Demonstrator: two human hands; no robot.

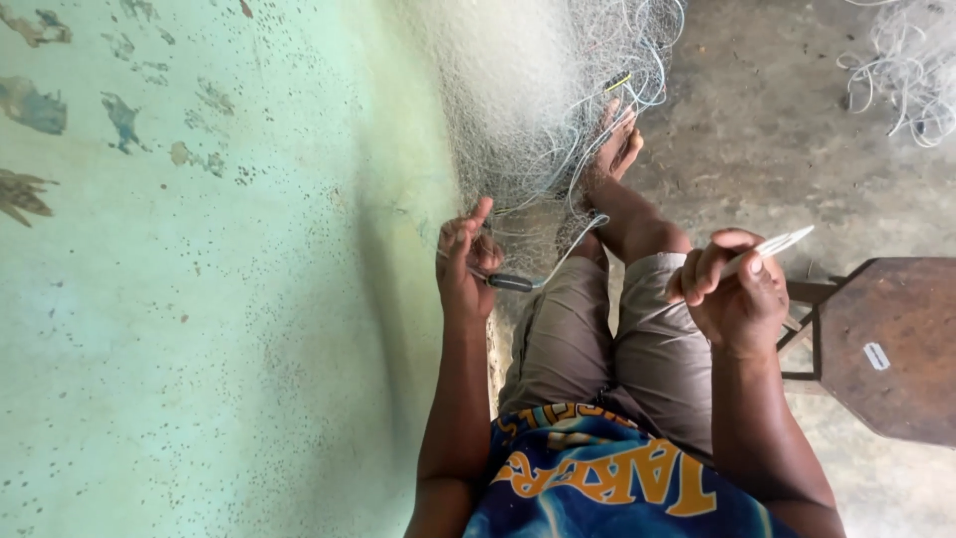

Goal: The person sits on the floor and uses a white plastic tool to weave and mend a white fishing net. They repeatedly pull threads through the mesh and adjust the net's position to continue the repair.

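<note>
My left hand is raised beside the green wall, fingers pinched on the edge rope of a fine white fishing net, close to a small dark sleeve on that rope. My right hand is closed around a flat white netting needle that points up and to the right. The net hangs in a heap ahead of my knees and drapes over my bare foot. I am seated, in grey shorts and a blue printed shirt.
A pale green, stained wall fills the left half. A dark wooden stool stands at my right on the concrete floor. Another tangle of net and line lies at the top right.
</note>
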